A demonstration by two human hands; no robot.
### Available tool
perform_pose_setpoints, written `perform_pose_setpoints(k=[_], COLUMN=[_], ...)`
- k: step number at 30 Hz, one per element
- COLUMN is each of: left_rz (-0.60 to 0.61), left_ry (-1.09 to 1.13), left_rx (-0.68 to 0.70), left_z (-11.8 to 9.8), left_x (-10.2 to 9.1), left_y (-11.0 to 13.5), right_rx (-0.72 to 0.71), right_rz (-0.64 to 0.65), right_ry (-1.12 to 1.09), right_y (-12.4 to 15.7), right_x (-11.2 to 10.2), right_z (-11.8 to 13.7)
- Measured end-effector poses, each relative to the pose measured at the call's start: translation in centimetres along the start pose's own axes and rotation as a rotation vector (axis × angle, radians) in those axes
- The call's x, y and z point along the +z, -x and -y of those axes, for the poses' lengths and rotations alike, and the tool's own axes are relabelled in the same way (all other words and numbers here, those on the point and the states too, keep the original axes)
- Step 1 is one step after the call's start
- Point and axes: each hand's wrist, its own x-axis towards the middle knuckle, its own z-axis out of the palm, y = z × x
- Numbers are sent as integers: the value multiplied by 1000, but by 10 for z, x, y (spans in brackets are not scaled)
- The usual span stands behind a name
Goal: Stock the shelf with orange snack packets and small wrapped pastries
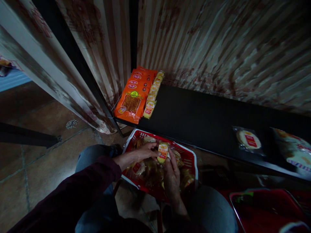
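Note:
My left hand point(139, 154) and my right hand point(171, 174) meet over a red basket point(190, 158) on my lap. Both pinch a small yellow snack packet point(163, 152) with a red label, held upright above the basket. The basket holds several more clear-wrapped snack packets point(150, 171). On the black shelf point(194, 119) ahead lies a row of the same yellow packets point(153, 94) beside a stack of orange snack bags point(133, 97).
A round flat cake in clear wrap point(248, 139) and another wrapped pack point(295, 150) lie at the shelf's right. A second red basket point(264, 207) sits at lower right. A corrugated wall stands behind the shelf, tiled floor to the left.

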Motion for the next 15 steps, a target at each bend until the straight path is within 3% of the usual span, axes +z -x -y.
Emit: perform_pose_setpoints(k=[8, 15], left_rz=[-11, -193], left_ry=[-214, -793], left_rx=[60, 383], left_z=[1, -22], left_x=[-1, 4], left_y=[-8, 4], right_rx=[-5, -20], right_rz=[3, -75], right_ry=[18, -17], right_y=[-3, -18], right_x=[5, 10], right_z=[6, 14])
